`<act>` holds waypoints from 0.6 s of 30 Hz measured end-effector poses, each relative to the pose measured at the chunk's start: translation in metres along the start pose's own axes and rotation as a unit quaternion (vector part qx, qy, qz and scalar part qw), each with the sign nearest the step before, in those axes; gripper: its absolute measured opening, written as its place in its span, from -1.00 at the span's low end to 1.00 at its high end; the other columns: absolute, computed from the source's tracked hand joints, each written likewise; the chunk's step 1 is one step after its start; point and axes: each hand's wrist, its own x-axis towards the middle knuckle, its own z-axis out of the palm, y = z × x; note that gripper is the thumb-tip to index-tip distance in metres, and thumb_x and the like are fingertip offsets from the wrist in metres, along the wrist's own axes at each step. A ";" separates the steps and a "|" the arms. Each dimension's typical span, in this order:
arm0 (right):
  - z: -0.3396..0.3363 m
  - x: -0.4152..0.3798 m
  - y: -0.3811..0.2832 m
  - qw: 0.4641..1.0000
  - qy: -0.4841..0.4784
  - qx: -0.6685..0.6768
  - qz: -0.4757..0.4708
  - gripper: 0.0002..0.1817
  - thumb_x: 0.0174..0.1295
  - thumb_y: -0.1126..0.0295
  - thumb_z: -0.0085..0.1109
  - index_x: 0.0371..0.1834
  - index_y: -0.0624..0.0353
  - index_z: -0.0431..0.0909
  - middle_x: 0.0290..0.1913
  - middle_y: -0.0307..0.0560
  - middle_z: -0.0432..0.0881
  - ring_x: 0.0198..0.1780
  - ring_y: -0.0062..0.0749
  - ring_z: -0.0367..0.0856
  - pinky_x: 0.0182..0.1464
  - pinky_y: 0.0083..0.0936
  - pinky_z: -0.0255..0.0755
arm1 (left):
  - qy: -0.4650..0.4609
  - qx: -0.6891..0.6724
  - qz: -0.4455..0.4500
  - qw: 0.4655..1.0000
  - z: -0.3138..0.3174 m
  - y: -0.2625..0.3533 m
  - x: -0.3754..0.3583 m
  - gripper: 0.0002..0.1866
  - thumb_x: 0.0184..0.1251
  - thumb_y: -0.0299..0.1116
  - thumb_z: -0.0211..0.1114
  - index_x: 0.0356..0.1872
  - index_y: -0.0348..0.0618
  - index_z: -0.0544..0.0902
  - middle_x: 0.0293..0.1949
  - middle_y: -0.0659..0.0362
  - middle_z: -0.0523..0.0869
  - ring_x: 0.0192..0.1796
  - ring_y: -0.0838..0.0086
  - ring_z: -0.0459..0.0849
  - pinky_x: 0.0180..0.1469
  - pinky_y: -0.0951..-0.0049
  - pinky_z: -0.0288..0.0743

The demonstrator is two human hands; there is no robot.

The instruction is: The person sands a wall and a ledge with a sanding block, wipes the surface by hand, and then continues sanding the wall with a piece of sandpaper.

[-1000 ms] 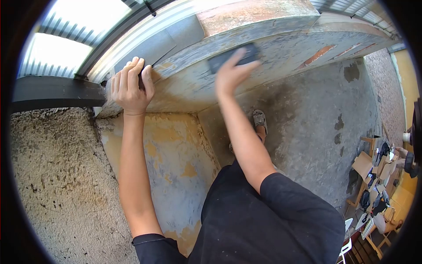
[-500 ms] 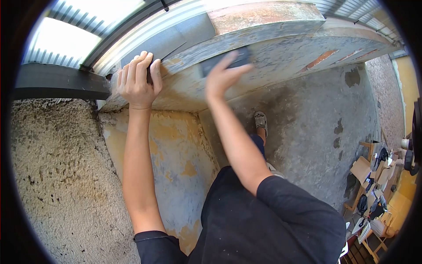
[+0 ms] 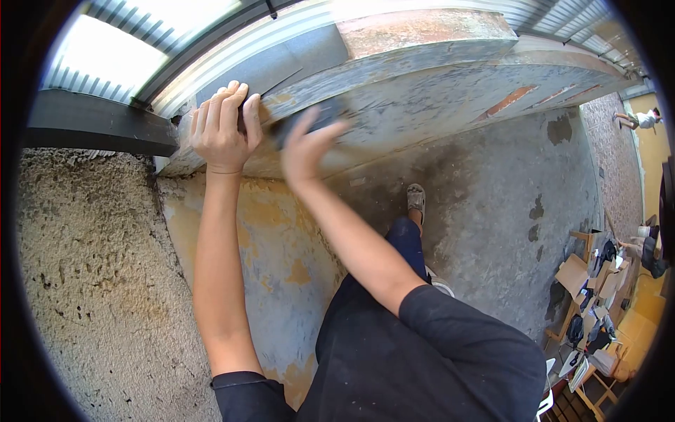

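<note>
My left hand [image 3: 224,130] grips the top ledge of the low wall [image 3: 422,55], fingers bent over it and thumb apart. Something dark shows between thumb and fingers; I cannot make out what. Dark grey sheets [image 3: 309,53], like sandpaper, lie on the ledge beside those fingers. My right hand [image 3: 307,151], blurred by motion, presses a dark sheet of sandpaper [image 3: 332,111] flat to the wall's side below the ledge, thumb and a finger spread. The wall's paint is worn and streaked grey, blue and tan.
A dark beam [image 3: 98,123] meets the wall at left, above a rough plastered surface [image 3: 98,281]. Concrete floor [image 3: 485,190] spreads right of my foot [image 3: 415,199]. Cardboard and clutter [image 3: 594,295] stand at the lower right. Another person [image 3: 641,119] is far off at upper right.
My right hand has moved left along the wall with the sandpaper, closer to my left hand. My left hand keeps its place. A person has come into view at the far right.
</note>
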 end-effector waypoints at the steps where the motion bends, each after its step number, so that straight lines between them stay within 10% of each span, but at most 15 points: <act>1: 0.008 -0.028 0.010 0.996 -0.079 0.001 0.038 -0.50 0.64 0.28 -0.03 0.31 0.53 0.09 0.17 0.44 0.42 0.26 0.09 0.48 0.34 -0.01 0.33 | 0.001 -0.003 0.001 1.000 -0.001 0.000 0.000 -0.89 0.44 -0.31 0.41 -0.20 -0.07 0.83 -0.20 0.22 0.89 -0.14 0.39 0.85 -0.06 0.40 0.64; 5: -0.016 0.034 0.003 0.996 0.035 0.028 -0.071 -0.59 0.65 0.20 0.00 0.13 0.42 0.22 0.03 0.35 0.46 0.07 0.02 0.56 0.08 -0.05 0.46 | 0.004 -0.008 0.013 1.000 0.000 -0.002 0.000 -0.88 0.44 -0.31 0.41 -0.20 -0.08 0.83 -0.20 0.21 0.89 -0.14 0.39 0.85 -0.06 0.39 0.64; 7: -0.042 0.090 0.006 0.991 0.082 -0.017 0.103 -0.58 0.67 0.17 -0.02 0.11 0.40 0.22 0.00 0.35 0.48 0.06 -0.03 0.58 0.08 -0.08 0.47 | 0.003 -0.007 0.009 1.000 0.000 -0.002 -0.002 -0.88 0.44 -0.31 0.41 -0.20 -0.09 0.83 -0.20 0.21 0.89 -0.14 0.39 0.85 -0.06 0.39 0.64; 10: -0.038 0.091 -0.003 0.989 0.107 -0.021 0.103 -0.56 0.68 0.14 -0.03 0.11 0.40 0.21 -0.04 0.36 0.48 0.02 0.01 0.58 0.08 -0.05 0.46 | 0.009 -0.016 -0.006 1.000 0.001 -0.001 -0.002 -0.88 0.44 -0.31 0.41 -0.19 -0.10 0.83 -0.19 0.20 0.89 -0.13 0.38 0.85 -0.04 0.38 0.64; 13: 0.005 -0.004 0.002 0.998 0.032 -0.025 -0.048 -0.60 0.65 0.20 -0.02 0.12 0.40 0.19 -0.06 0.35 0.48 -0.04 0.08 0.57 0.05 -0.05 0.45 | 0.015 -0.004 0.010 1.000 0.001 -0.002 0.000 -0.86 0.42 -0.26 0.43 -0.22 -0.07 0.82 -0.20 0.21 0.88 -0.14 0.37 0.85 -0.06 0.39 0.64; 16: -0.005 -0.011 -0.004 0.996 -0.069 0.055 0.008 -0.59 0.65 0.20 -0.03 0.11 0.42 0.18 -0.08 0.32 0.48 -0.09 0.05 0.56 0.03 -0.06 0.45 | 0.006 -0.007 0.017 1.000 -0.001 -0.003 0.000 -0.85 0.42 -0.26 0.43 -0.21 -0.09 0.82 -0.19 0.20 0.88 -0.14 0.36 0.85 -0.05 0.38 0.65; 18: -0.026 0.043 -0.005 0.999 0.029 0.024 0.003 -0.57 0.66 0.17 -0.02 0.11 0.42 0.20 -0.12 0.29 0.50 -0.12 0.05 0.58 0.01 -0.08 0.46 | 0.008 -0.005 0.017 1.000 0.001 -0.004 -0.001 -0.86 0.41 -0.26 0.43 -0.21 -0.08 0.82 -0.19 0.20 0.88 -0.14 0.36 0.85 -0.05 0.39 0.65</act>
